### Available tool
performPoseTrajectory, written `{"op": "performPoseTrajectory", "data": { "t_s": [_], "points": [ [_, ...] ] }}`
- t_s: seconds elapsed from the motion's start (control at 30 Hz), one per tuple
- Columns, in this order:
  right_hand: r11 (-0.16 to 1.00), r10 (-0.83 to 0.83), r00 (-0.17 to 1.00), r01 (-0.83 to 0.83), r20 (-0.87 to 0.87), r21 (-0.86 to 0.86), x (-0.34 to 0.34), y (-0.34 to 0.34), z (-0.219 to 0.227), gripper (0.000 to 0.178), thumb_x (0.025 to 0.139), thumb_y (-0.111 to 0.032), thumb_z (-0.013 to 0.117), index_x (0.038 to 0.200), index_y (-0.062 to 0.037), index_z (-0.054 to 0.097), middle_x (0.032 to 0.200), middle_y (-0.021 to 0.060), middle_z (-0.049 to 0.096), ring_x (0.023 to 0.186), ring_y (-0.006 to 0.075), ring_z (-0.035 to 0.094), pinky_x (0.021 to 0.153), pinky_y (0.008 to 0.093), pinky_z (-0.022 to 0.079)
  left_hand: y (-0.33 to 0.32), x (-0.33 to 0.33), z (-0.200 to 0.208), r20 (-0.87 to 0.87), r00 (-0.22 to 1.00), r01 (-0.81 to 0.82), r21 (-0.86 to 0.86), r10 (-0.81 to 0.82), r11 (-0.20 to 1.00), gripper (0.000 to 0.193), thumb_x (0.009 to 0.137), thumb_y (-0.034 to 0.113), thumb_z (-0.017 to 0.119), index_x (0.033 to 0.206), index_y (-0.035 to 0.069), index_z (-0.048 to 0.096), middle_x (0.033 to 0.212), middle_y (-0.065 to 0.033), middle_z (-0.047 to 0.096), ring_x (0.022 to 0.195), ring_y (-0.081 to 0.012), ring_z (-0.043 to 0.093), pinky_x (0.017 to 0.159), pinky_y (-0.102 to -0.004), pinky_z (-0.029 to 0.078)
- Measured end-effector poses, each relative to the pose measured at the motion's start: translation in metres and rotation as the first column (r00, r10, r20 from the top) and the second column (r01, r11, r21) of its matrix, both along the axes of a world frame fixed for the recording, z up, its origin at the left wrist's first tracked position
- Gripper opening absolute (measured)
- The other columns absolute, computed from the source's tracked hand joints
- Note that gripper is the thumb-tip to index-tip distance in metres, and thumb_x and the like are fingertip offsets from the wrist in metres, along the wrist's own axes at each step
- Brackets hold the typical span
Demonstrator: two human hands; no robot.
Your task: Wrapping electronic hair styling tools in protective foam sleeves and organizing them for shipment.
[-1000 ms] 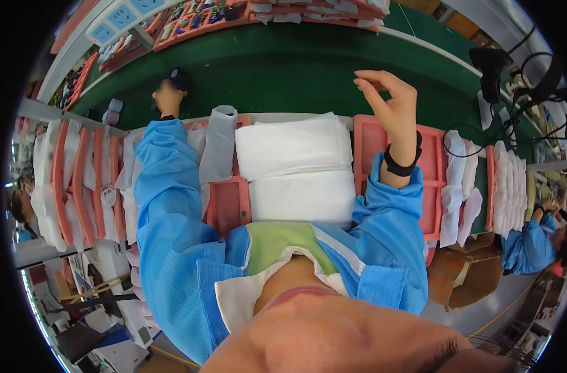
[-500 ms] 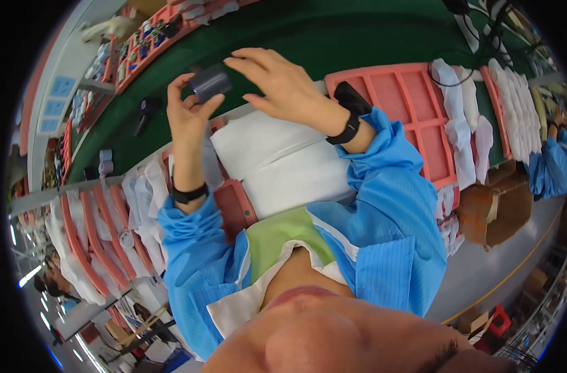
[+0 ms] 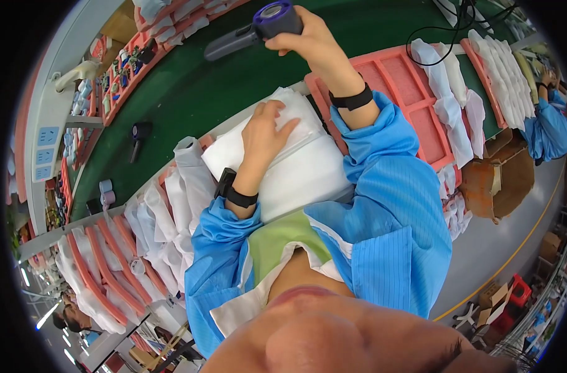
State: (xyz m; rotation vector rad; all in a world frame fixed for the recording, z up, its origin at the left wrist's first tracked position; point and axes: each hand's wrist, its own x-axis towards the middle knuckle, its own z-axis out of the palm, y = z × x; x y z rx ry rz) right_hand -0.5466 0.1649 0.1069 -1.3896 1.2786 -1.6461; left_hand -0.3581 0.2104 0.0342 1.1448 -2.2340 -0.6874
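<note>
The right hand (image 3: 314, 40) held a dark grey handheld device (image 3: 268, 25) above the green surface (image 3: 171, 87), its fingers wrapped round the rounded head and the thumb along the near side. The device's handle pointed left, and the purple-rimmed round end faced up and away from the person. The left hand (image 3: 263, 133) lay over a stack of white sheets (image 3: 302, 171), its fingers loosely spread and slightly bent, gripping nothing; whether every fingertip touched the top sheet could not be told. Each wrist wore a black band, that on the right wrist (image 3: 352, 99) lying just above the blue sleeve (image 3: 383, 158). A second dark device (image 3: 139, 133) lay on the surface to the left, well apart from both hands. A pink compartmented tray (image 3: 408, 81) stood just right of the stack, with white wrapped pieces (image 3: 445, 105) beside it. More white wraps (image 3: 190, 161) stood left of the stack, and a brown cardboard box (image 3: 501, 180) sat farther right
</note>
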Motion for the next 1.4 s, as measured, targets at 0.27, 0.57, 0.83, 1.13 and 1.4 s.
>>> {"op": "performPoseTrajectory", "data": {
  "t_s": [0.27, 0.57, 0.83, 1.13, 1.4],
  "points": [
    [0.909, 0.264, 0.675, -0.413, 0.689, 0.057, -0.021, 0.004, 0.017, 0.034, 0.08, -0.008, 0.066, 0.112, -0.0019, 0.057, 0.089, 0.0052, 0.064, 0.071, 0.0122, 0.059, 0.057, 0.0216, 0.046, -0.007, -0.004, -0.018, 0.176, 0.983, 0.094, -0.197, -0.059, 0.976, 0.021, 0.079, 0.019, 0.074, 0.093, 0.007, 0.063, 0.087, -0.0089, 0.063, 0.07, -0.0273, 0.062, 0.062, -0.0335, 0.049],
    [0.9, 0.434, 0.885, -0.433, 0.171, -0.044, -0.067, 0.038, 0.04, 0.054, 0.061, -0.008, 0.076, 0.111, -0.0004, 0.056, 0.092, 0.0034, 0.061, 0.086, 0.0128, 0.056, 0.077, 0.0234, 0.045, -0.019, 0.038, 0.002, -0.54, 0.836, 0.123, 0.36, 0.099, 0.925, 0.011, 0.085, 0.009, 0.071, 0.089, 0.002, 0.064, 0.077, 0.0007, 0.06, 0.066, -0.0071, 0.054, 0.061, -0.0205, 0.043],
    [0.834, 0.542, 0.84, -0.534, -0.028, 0.142, -0.035, 0.032, 0.041, 0.056, 0.06, -0.011, 0.079, 0.11, -0.0004, 0.056, 0.099, 0.0026, 0.059, 0.092, 0.0119, 0.053, 0.086, 0.0248, 0.043, -0.013, 0.055, 0.033, -0.639, 0.727, 0.116, 0.476, 0.252, 0.872, 0.006, 0.091, 0.009, 0.065, 0.09, 0.003, 0.063, 0.077, 0.0029, 0.057, 0.066, -0.0044, 0.05, 0.06, -0.0178, 0.037],
    [0.821, 0.529, 0.744, -0.57, -0.408, 0.027, 0.035, 0.014, -0.001, 0.058, 0.061, -0.006, 0.074, 0.116, -0.0075, 0.058, 0.099, 0.011, 0.06, 0.094, 0.0289, 0.061, 0.082, 0.0334, 0.05, -0.015, 0.064, 0.041, -0.855, 0.374, 0.015, 0.394, 0.36, 0.919, 0.006, 0.095, 0.01, 0.059, 0.098, 0.005, 0.058, 0.098, -0.0031, 0.06, 0.079, -0.0081, 0.054, 0.072, -0.0234, 0.045],
    [0.913, 0.213, 0.712, -0.389, -0.669, -0.124, 0.079, 0.028, -0.019, 0.071, 0.064, -0.002, 0.077, 0.131, -0.009, 0.054, 0.113, 0.0109, 0.053, 0.097, 0.0291, 0.06, 0.079, 0.0355, 0.052, -0.019, 0.076, 0.034, -0.941, 0.188, 0.216, 0.319, 0.281, 0.923, 0.007, 0.093, 0.007, 0.062, 0.098, 0.005, 0.057, 0.103, -0.0054, 0.061, 0.088, -0.0122, 0.056, 0.081, -0.0267, 0.046]
  ]
}}
